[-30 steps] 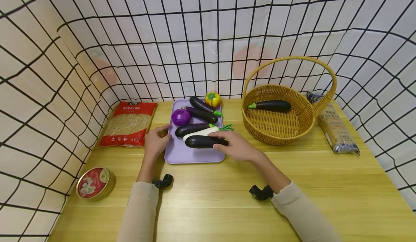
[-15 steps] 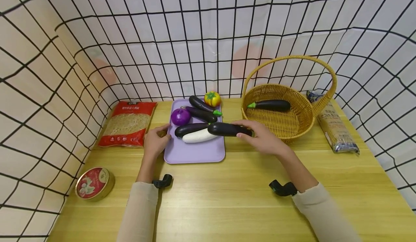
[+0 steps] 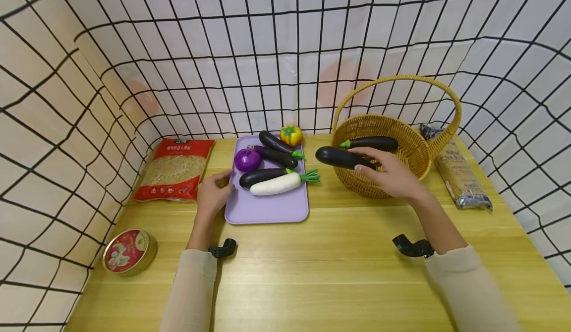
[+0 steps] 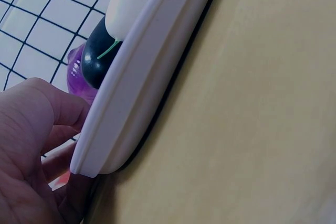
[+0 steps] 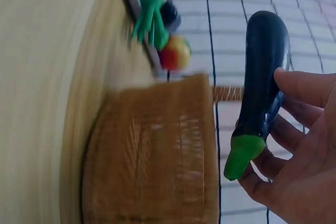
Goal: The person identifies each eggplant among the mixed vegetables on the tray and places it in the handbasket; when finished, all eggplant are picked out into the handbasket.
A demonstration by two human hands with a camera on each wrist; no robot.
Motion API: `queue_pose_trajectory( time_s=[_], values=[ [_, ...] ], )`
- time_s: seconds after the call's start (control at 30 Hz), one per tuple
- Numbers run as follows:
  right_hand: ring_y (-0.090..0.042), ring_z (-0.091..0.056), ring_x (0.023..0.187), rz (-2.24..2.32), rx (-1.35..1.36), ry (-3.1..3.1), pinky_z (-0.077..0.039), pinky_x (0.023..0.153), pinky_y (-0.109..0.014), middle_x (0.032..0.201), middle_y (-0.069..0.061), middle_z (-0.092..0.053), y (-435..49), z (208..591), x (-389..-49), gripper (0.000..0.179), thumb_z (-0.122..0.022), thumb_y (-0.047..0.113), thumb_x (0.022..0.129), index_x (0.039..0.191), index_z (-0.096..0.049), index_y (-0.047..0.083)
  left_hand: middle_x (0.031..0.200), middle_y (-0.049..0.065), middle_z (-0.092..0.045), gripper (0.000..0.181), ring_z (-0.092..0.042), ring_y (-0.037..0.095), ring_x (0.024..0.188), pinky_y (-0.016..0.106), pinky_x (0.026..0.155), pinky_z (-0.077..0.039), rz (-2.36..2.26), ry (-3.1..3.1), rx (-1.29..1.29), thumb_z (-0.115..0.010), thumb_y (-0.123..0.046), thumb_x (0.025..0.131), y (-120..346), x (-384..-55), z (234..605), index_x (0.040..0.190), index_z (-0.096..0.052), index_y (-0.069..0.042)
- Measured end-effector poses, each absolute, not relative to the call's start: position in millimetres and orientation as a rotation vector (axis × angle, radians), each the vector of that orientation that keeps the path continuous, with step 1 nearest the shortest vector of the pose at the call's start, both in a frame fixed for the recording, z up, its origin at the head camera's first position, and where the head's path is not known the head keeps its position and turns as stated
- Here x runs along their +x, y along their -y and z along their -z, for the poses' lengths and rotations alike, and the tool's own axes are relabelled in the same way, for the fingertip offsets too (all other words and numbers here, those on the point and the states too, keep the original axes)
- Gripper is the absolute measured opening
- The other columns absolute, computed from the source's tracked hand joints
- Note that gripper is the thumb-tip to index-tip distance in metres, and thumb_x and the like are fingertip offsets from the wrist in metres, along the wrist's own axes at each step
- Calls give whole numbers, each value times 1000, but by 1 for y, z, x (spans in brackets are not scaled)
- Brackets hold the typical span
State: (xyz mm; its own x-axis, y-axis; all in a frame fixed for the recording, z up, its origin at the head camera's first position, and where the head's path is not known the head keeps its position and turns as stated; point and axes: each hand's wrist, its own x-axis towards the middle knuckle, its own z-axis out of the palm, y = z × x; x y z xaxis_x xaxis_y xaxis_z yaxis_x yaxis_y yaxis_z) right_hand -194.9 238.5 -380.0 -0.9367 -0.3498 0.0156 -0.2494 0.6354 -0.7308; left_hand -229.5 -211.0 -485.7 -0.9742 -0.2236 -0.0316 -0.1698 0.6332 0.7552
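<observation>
My right hand (image 3: 389,172) pinches a dark eggplant (image 3: 341,158) between thumb and fingers, over the near left rim of the wicker basket (image 3: 379,186). Its green stem (image 5: 244,153) points back toward the palm in the right wrist view. A second eggplant (image 3: 374,143) lies inside the basket. On the left, my left hand (image 3: 214,192) grips the side edge of a lilac tray (image 3: 267,215), thumb at the rim. The tray bears a white radish (image 3: 275,185) with green leaves, several more eggplants (image 3: 263,177) and a purple onion (image 3: 248,160).
A yellow tomato-like vegetable (image 3: 291,135) sits at the tray's back right corner. Left of the tray lies a red pasta bag (image 3: 174,170), with a round tin (image 3: 130,251) nearer the front. Another pasta packet (image 3: 464,173) lies right of the basket. A black grid lines the walls.
My right hand has lifted the eggplant off the radish on the tray and carried it right and back to the basket. My left hand has stayed at the tray's edge.
</observation>
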Motion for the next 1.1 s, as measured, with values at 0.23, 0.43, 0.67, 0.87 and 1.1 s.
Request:
queue_pose_trajectory(
  time_s=[0.23,0.43,0.67,0.87,1.1],
  values=[
    [-46,-51,127,1066,-413,-2816,-43,95,-60,156,-26,-45,-272,387,-213,50,-55,31,107,154,-47,16,144,11,-64,46,-46,42,135,57,113,-36,1264,2770,332,-68,-24,88,211,-230,487,134,-71,-26],
    [-53,-48,132,928,-317,-2854,-42,99,-67,154,-33,-43,-291,399,-232,50,-53,26,108,155,-44,14,144,10,-64,46,-46,42,135,58,113,-36,1262,2773,331,-68,-24,88,211,-230,488,134,-71,-25],
    [-57,-39,139,798,-311,-2877,-35,108,-72,156,-34,-38,-300,415,-254,50,-54,19,107,154,-44,6,144,10,-64,46,-46,42,135,57,113,-37,1260,2770,336,-68,-24,89,212,-230,487,134,-71,-26],
    [-56,-38,139,741,-314,-2878,-35,109,-71,155,-35,-38,-297,421,-268,49,-53,15,106,153,-44,1,141,11,-66,45,-48,41,135,56,112,-39,1254,2755,320,-69,-24,88,213,-231,487,133,-72,-25],
    [-58,-41,136,638,-259,-2874,-35,101,-75,154,-35,-40,-295,428,-276,49,-53,16,105,152,-46,4,142,12,-65,46,-48,43,130,56,113,-33,1239,2770,304,-67,-23,87,214,-231,488,133,-72,-25]
  ],
)
